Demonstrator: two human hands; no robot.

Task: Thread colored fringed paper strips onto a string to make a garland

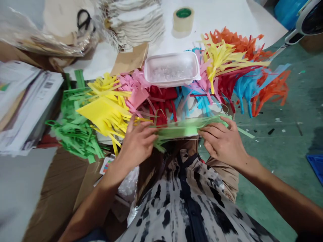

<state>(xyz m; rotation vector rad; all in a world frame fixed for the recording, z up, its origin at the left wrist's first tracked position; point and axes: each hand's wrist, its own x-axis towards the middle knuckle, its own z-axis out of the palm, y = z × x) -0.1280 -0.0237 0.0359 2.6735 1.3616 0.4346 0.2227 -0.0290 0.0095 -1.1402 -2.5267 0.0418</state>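
Left of the hand-held green paper fringe (179, 129), a barcode label (48, 85) sits unreadable

This looks like a small craft workshop. Fringed coloured paper (106, 114), a roll of packing tape (183, 19) and scissors (84, 19) crowd the worktop (214, 20), beside a scrap-strewn green floor (282, 151).

A pale green paper strip (181, 128) lies level at six o'clock, nearly flat, slightly creased (its cut fringe droops at the nine o'clock end).
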